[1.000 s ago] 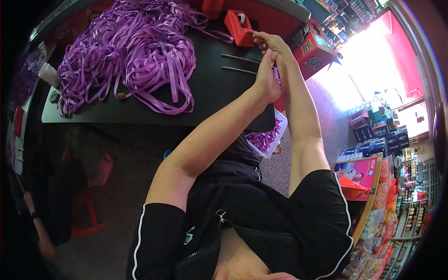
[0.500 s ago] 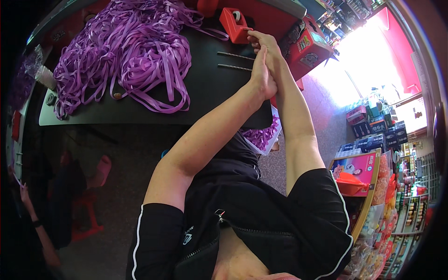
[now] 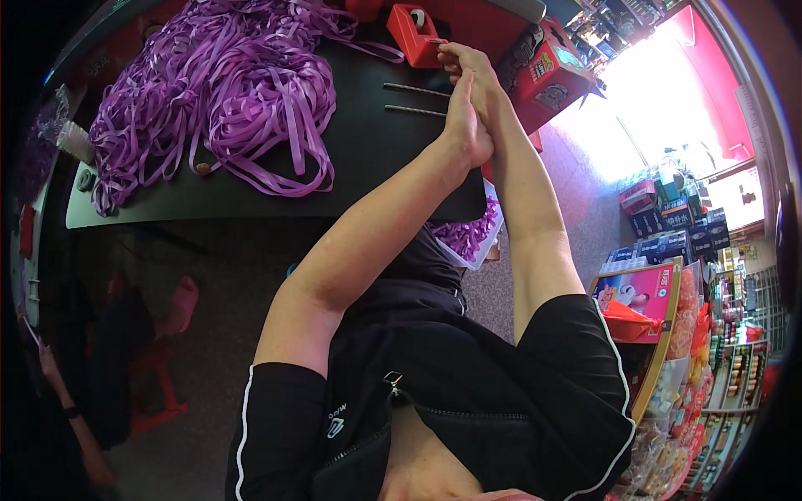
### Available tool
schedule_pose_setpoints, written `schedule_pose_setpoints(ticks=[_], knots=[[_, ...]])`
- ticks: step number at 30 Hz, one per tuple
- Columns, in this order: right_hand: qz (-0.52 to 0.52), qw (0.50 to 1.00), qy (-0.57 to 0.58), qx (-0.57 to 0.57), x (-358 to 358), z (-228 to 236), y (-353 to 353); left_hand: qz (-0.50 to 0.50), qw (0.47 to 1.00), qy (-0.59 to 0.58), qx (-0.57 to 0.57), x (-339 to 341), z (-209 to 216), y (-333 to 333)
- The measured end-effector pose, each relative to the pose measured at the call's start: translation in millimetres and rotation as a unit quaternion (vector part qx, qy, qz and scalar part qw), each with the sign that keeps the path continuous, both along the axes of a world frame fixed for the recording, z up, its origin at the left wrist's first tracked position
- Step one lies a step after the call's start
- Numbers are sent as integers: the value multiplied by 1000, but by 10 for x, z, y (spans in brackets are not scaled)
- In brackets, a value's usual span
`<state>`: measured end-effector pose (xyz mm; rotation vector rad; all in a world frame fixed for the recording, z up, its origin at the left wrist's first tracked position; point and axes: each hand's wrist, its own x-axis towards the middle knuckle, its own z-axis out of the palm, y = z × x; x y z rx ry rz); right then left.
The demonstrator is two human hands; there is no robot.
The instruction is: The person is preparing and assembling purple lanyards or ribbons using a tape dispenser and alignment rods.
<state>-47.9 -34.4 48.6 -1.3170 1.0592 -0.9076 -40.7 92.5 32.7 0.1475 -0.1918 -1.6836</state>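
My right hand (image 3: 478,73) is at the front end of a red tape dispenser (image 3: 413,35) that has a white roll in it. Its fingers are bent and pinched together at the dispenser's cutting end; whatever is between them is too small to make out. Pressed against the right wrist and palm is my left hand (image 3: 468,125), thumb pointing away from me, its other fingers hidden. Two thin, striped rods (image 3: 405,108) lie side by side on the black table (image 3: 368,159), left of my hands. A large tangled heap of purple ribbon (image 3: 242,92) covers the table's left part.
Below the table's right corner, a white bin (image 3: 478,260) contains purple ribbon pieces. A red box (image 3: 547,71) stands beyond my right forearm. Shelves and packaged goods (image 3: 668,367) line the right side. At far left, another person's arm (image 3: 71,409) shows near a red stool (image 3: 163,384).
The view has shifted slightly, so the table, ribbon and dispenser sit a little higher and further left. My hands keep nearly the same pose at the dispenser.
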Motion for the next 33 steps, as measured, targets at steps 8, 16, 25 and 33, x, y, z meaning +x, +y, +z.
schedule_pose_setpoints(ticks=[8, 16, 25, 33], knots=[[-33, 999, -20, -17, 2, 16, 1, 6, 1000, -5, 2, -11, 19, 3], [-62, 991, 77, -88, 55, -66, -91, 2, 1000, -1, 8, 11, -37, -37], [-73, 941, 214, -251, 30, -134, -163, -8, 1000, -9, -8, 43, -89, -68], [-111, 903, 254, -329, 78, -233, -129, 9, 1000, -15, 4, 117, -166, -112]])
